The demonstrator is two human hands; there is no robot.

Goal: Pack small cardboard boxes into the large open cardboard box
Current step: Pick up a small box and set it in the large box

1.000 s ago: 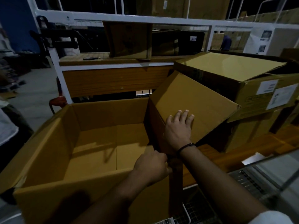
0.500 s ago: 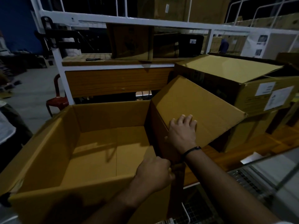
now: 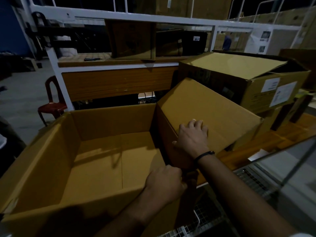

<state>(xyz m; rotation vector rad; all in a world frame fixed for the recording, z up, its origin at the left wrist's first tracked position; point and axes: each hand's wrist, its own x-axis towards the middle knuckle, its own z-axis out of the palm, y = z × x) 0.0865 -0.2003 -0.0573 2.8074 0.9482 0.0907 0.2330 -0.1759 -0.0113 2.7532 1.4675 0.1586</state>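
- Large open cardboard box (image 3: 111,120) stands in front of the person with nothing inside. This looks like setup, spreading the flaps before packing.
- Right flap (image 3: 222,113) tilts outward toward the labelled carton (image 3: 253,94).
- Right hand (image 3: 192,135) presses on the flap, fingers spread and slightly bent. The left hand (image 3: 164,182) curls round the near-right corner, though its grip is partly lost in the dark.
- Next, probably: let go and fetch a small box. None is visible.
- Compared with a second ago: both hands are in the same spots, and the right fingers are more bent.

dim, warm-toned view; light seemingly from overhead, throwing soft shadows across the floor of the large open box (image 3: 95,168). background near black. wide-angle distortion bows the white frame (image 3: 153,19); edges grainy, slightly blurred.
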